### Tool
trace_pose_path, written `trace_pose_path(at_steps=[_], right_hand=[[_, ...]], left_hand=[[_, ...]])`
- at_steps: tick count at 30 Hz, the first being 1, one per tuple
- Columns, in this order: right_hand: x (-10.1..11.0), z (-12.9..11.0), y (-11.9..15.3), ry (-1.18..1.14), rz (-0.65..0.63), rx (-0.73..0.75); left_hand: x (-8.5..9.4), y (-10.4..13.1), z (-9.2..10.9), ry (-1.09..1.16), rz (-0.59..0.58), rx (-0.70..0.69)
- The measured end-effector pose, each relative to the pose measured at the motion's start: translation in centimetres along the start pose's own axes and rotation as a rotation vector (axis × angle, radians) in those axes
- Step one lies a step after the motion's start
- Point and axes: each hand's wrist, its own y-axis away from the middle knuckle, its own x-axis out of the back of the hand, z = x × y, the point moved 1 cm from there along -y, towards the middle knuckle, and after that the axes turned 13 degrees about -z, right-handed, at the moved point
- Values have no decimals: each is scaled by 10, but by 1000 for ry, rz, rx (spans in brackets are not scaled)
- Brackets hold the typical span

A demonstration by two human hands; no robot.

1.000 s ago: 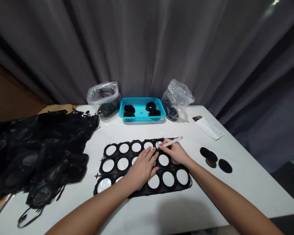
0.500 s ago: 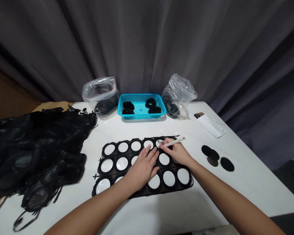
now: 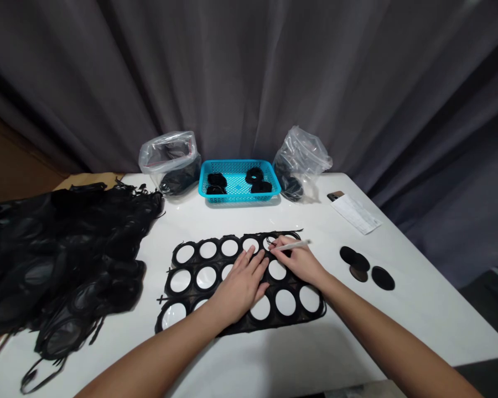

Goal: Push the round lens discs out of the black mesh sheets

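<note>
A black fabric-like sheet (image 3: 196, 260) with rows of round openings lies flat on the white table, whose surface shows through them. My left hand (image 3: 243, 284) rests on the middle of it, palm down with the fingers stretched out. Just to the right, my right hand (image 3: 296, 257) grips a slim white pen-like tool (image 3: 294, 244) between thumb and fingers. Its tip is at an opening in the back row and is too small to make out. Thin dark strands show beside those fingers.
A heap of black mesh pieces (image 3: 66, 254) covers the left side. Behind stand a turquoise basket (image 3: 239, 197) with black bundles, a left plastic bag (image 3: 170, 166) and a right plastic bag (image 3: 301, 160). Several black discs (image 3: 383, 278), a paper slip (image 3: 357, 213) and a phone-like object (image 3: 335, 195) lie right.
The white tool has tilted, its rear end now lower and blurred by motion. My left hand stays on the sheet. The whole view has shifted very slightly.
</note>
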Motion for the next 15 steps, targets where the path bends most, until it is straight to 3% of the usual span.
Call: trace_pose_path(at_steps=[3,5,7,11,13,15], right_hand=[[-5,-5,2,323,-86,195],[-1,-1,-2,484,-100,228],[15,10,-12,564,19,125],[62,33,-27,533,407,-203],[73,33,-24,383,448,-279],[69,24,-14,175,359,-313]], left_hand=[[-1,0,0,22,-1,-11],[-2,0,-1,40,-6,-19],[-2,0,-1,52,-16,-21],[1,-1,-3,60,-20,-27],[7,0,-3,62,-18,-34],[13,2,-1,62,-30,-43]])
